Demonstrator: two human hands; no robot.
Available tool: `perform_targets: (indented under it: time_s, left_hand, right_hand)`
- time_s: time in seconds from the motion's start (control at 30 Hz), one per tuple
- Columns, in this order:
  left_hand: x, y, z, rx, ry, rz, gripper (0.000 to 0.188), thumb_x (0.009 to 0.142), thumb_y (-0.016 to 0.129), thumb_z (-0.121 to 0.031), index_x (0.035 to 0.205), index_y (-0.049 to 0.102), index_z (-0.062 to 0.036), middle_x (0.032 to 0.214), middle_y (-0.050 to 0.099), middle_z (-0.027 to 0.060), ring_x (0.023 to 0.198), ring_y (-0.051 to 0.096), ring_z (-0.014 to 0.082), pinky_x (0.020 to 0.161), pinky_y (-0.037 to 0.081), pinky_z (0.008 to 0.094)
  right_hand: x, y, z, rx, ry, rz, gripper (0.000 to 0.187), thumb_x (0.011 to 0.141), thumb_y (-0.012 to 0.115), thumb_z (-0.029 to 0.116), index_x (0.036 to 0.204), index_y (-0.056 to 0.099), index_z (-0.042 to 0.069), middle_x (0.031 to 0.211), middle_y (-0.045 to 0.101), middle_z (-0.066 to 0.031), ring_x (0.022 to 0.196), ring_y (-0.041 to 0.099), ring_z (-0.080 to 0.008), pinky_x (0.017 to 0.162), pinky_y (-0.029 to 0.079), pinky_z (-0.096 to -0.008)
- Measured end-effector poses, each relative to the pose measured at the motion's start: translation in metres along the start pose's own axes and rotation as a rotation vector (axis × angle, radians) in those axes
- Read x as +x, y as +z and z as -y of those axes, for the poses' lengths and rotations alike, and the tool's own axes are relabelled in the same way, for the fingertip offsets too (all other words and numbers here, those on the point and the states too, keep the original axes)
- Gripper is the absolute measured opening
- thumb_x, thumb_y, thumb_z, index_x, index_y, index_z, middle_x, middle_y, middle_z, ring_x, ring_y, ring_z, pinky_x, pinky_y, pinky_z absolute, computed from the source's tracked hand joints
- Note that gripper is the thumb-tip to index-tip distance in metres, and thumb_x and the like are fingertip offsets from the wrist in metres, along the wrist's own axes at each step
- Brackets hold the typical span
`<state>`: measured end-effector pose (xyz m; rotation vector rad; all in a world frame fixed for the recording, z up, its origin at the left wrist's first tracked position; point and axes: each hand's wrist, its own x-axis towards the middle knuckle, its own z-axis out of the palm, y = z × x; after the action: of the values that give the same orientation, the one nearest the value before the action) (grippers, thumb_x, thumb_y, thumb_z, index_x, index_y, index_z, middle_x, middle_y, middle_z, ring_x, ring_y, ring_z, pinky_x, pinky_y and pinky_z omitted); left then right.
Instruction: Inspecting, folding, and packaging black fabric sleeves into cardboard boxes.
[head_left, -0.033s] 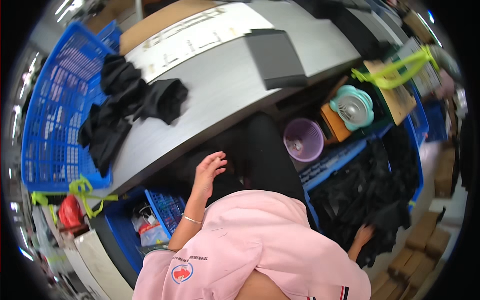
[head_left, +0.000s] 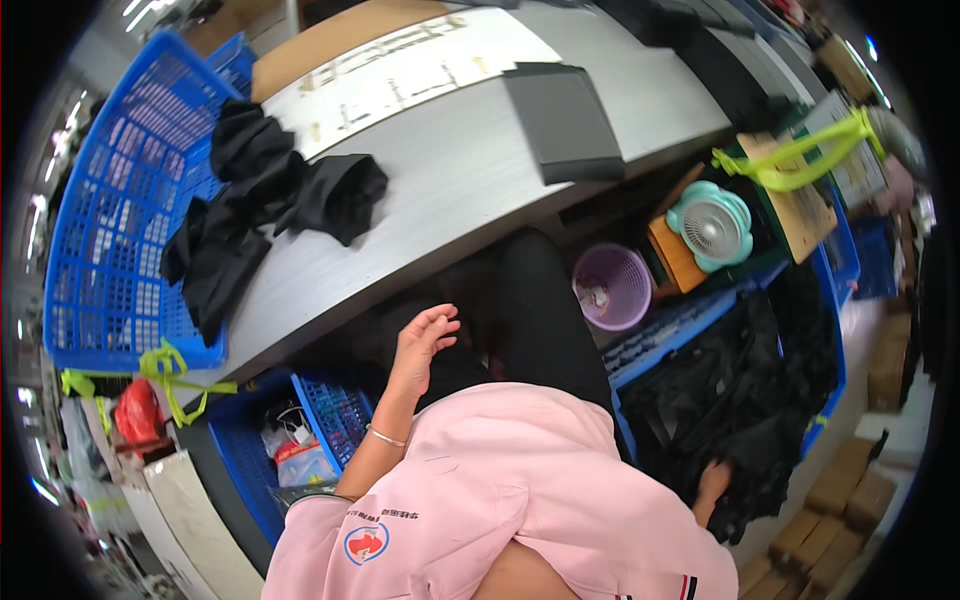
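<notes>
Taking the grey worktable [head_left: 440, 190] as the landmark, the person's left hand [head_left: 425, 342] is raised in front of its near edge, above the lap, forearm angled up toward the table, wrist ringed by a thin bracelet [head_left: 384, 438], fingers loosely curled and released. The right hand [head_left: 714, 482] is lowered, farther from the worktable than the left and off to its right, fingertips sunk in black cloth [head_left: 730, 400]; they are hidden, so I cannot tell whether they grip it. That cloth fills a blue crate [head_left: 841, 365] in front of the worktable's right part. Between this crate and the worktable's near edge stand a purple bin [head_left: 628, 285] and a teal fan [head_left: 712, 228] by an orange-brown box [head_left: 674, 256]. A dark grey flat panel [head_left: 565, 120] lies on the worktable, reaching its near edge; a white board [head_left: 410, 80] lies toward its far side. On its left part a black garment [head_left: 260, 190] overlaps a tall blue basket [head_left: 105, 230]. Below its near edge, at left, another blue bin [head_left: 335, 415] holds a bag [head_left: 303, 465].
</notes>
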<state>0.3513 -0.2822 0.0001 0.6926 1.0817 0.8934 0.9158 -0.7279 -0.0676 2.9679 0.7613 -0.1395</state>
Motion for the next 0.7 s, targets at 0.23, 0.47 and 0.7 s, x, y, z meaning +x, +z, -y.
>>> perform_targets:
  time_s: [0.23, 0.47, 0.7]
  left_hand:
    - [0.020, -0.026, -0.049, 0.457, 0.631, -0.378, 0.028, 0.091, 0.070, -0.009, 0.118, 0.066, -0.0021, 0.116, 0.069, 0.0072, 0.098, 0.065, 0.0154, 0.084, 0.051, 0.0287]
    - [0.091, -0.076, -0.160, 0.856, 1.051, -0.933, 0.023, 0.082, 0.075, -0.007, 0.104, 0.072, -0.0058, 0.105, 0.066, 0.0075, 0.097, 0.060, 0.0258, 0.088, 0.047, 0.0369]
    - [0.101, -0.025, -0.138, 0.885, 1.059, -0.638, 0.014, 0.085, 0.070, -0.008, 0.098, 0.074, -0.0111, 0.087, 0.065, 0.0052, 0.085, 0.060, 0.0267, 0.078, 0.044, 0.0375]
  right_hand:
    - [0.043, 0.005, 0.028, 0.054, -0.140, 0.385, 0.056, 0.086, 0.063, 0.009, 0.138, 0.048, -0.005, 0.137, 0.053, -0.0302, 0.129, 0.049, -0.0443, 0.108, 0.041, -0.0445]
    - [0.074, -0.105, 0.189, -0.337, -0.332, 0.209, 0.021, 0.089, 0.063, 0.016, 0.097, 0.068, -0.002, 0.100, 0.070, -0.0226, 0.100, 0.066, -0.0406, 0.083, 0.055, -0.0491]
    - [-0.048, -0.196, 0.495, 0.460, -1.286, 0.179, 0.030, 0.097, 0.054, 0.008, 0.126, 0.062, 0.004, 0.125, 0.065, -0.0159, 0.114, 0.064, -0.0329, 0.094, 0.052, -0.0392]
